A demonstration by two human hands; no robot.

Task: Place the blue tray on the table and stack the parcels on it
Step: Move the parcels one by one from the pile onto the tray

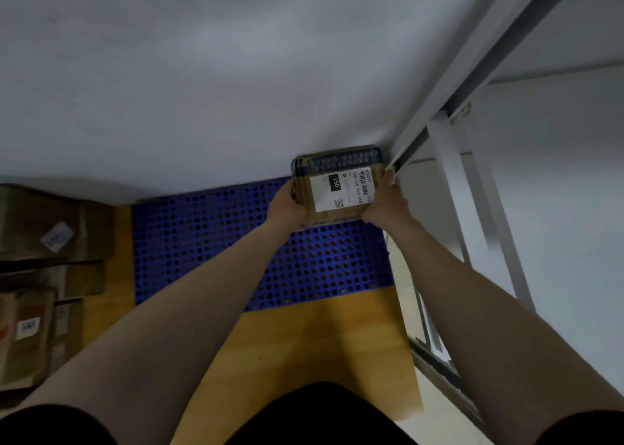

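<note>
A blue perforated tray (pixel 209 242) lies flat on the wooden table (pixel 310 343), pushed against the white wall. At the tray's far right corner is a brown cardboard parcel (pixel 341 181) with a white shipping label reading 150. My left hand (pixel 287 205) grips its left side and my right hand (pixel 385 205) grips its right side. Whether the parcel rests on the tray or hangs just above it, I cannot tell.
Several brown parcels (pixel 44 235) with labels are piled at the table's left edge. A white metal rack frame (pixel 452 161) stands close on the right, beside the tray. The white wall (pixel 236 73) closes off the far side.
</note>
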